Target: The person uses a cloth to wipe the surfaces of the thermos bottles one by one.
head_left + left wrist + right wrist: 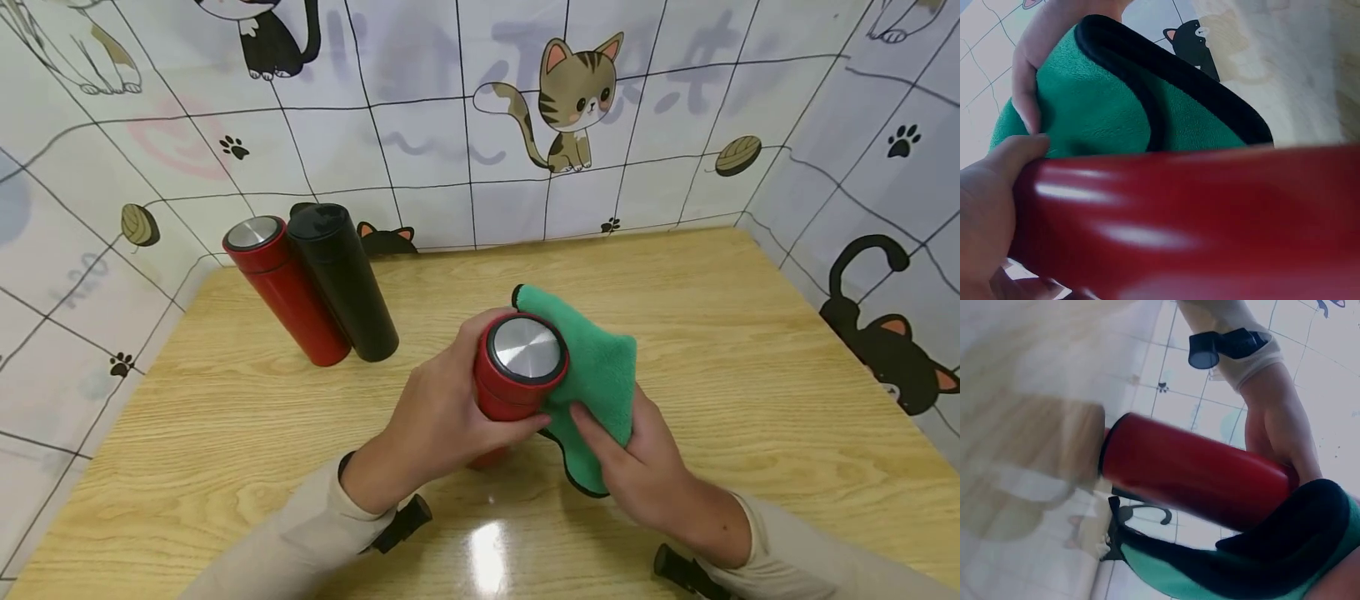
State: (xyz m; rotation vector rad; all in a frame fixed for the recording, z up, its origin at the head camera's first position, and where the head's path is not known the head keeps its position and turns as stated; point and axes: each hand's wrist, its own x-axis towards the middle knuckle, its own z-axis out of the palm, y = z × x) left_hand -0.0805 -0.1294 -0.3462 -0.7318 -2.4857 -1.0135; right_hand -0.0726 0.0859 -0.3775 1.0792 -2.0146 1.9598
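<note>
In the head view my left hand (438,408) grips a red thermos flask (504,400) near its top, thumb across the front. The flask has a round silver lid ringed in black. Its red body fills the lower part of the left wrist view, and the right wrist view shows its base close over the table. My right hand (648,471) holds a green cloth (600,375) with black edging, thumb on top, against the flask's right side. The far fingers of that hand are hidden behind the cloth.
On the wooden table (712,333), a second red flask (292,300) and a black flask (348,287) stand side by side at the back left. White wall sheets (420,142) with printed cats and grid lines enclose the table's back and sides.
</note>
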